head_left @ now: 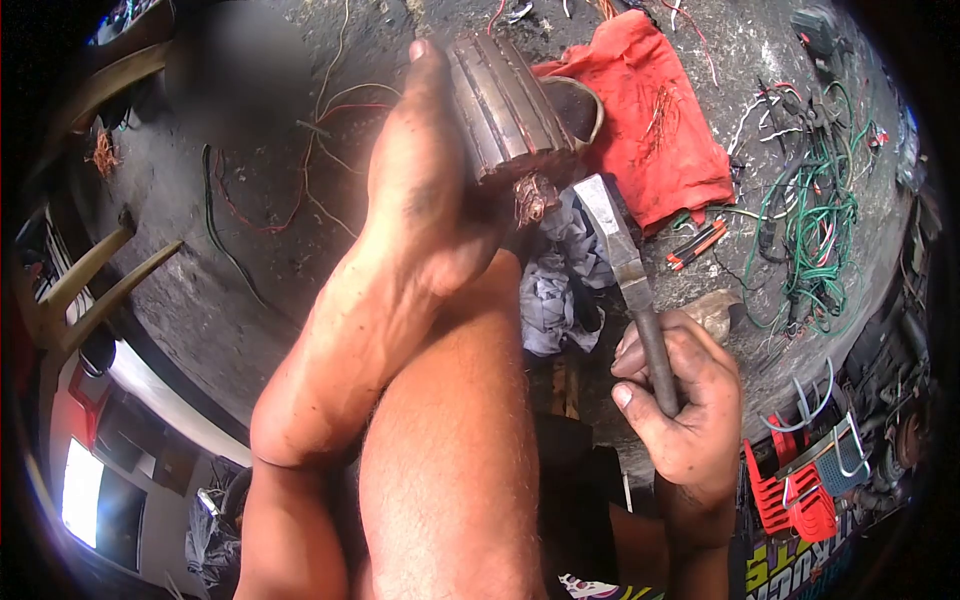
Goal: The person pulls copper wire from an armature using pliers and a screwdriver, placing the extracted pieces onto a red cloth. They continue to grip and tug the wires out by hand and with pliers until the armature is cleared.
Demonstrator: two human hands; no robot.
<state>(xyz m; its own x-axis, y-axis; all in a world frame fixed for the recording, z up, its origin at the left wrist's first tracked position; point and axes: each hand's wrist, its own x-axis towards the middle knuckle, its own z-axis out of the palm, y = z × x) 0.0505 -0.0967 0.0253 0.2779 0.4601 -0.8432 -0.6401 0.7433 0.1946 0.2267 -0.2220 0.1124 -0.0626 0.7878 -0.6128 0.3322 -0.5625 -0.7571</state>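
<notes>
My left hand (425,170) is wrapped round the side of a slotted metal cylinder (508,105), thumb pointing up, above my bare leg. At the cylinder's lower end a clump of copper wire (535,198) sticks out; the fingers beneath it are mostly hidden. My right hand (685,400) is closed round the round shaft of a metal chisel-like tool (625,255). Its broad flat end points up and left, close to the copper clump. A visible gap lies between the tool's tip and the clump.
A red cloth (650,120) lies behind the cylinder, with a grey cloth (550,300) below it. An orange and black tool (697,245) rests on the dark floor (270,180). Tangled green wires (815,240) and red plastic pieces (800,495) are at the right.
</notes>
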